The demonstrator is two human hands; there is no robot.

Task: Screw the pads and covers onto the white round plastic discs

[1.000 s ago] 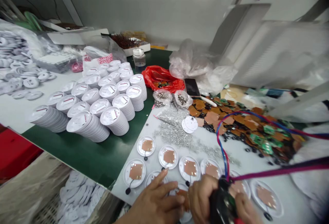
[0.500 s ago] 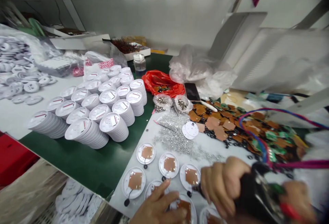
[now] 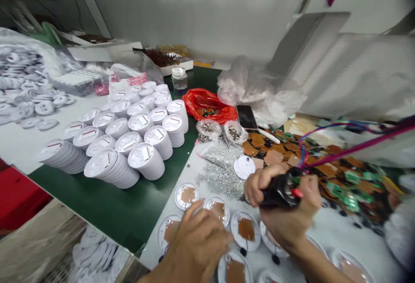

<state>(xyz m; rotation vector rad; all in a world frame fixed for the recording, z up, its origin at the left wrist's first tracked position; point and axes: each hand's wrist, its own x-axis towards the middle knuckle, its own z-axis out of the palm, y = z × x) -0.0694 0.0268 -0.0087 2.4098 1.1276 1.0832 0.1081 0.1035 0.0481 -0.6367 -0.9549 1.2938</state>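
My left hand (image 3: 194, 242) spreads its fingers over the white round discs with copper-coloured square pads (image 3: 246, 229), and it partly hides several of them. My right hand (image 3: 288, 216) grips a black corded handheld tool (image 3: 279, 192) with a red spot near its end. Magenta, blue and red wires (image 3: 363, 146) run from the tool to the right. Just behind my right hand lies a spread of brown pads and green circuit boards (image 3: 352, 192) with small black rings. A scatter of silver granules (image 3: 220, 179) lies to the left of that hand.
Many stacks of white discs (image 3: 145, 159) stand on a green mat (image 3: 106, 211) to the left. Further back are a red plastic bag (image 3: 207, 105), a phone (image 3: 246, 116) and crumpled clear plastic (image 3: 256, 88). A crate of loose white discs (image 3: 97, 252) sits below the bench edge.
My right hand has moved up and left with the tool, and its wires have swung with it. My left hand has moved up over the discs.
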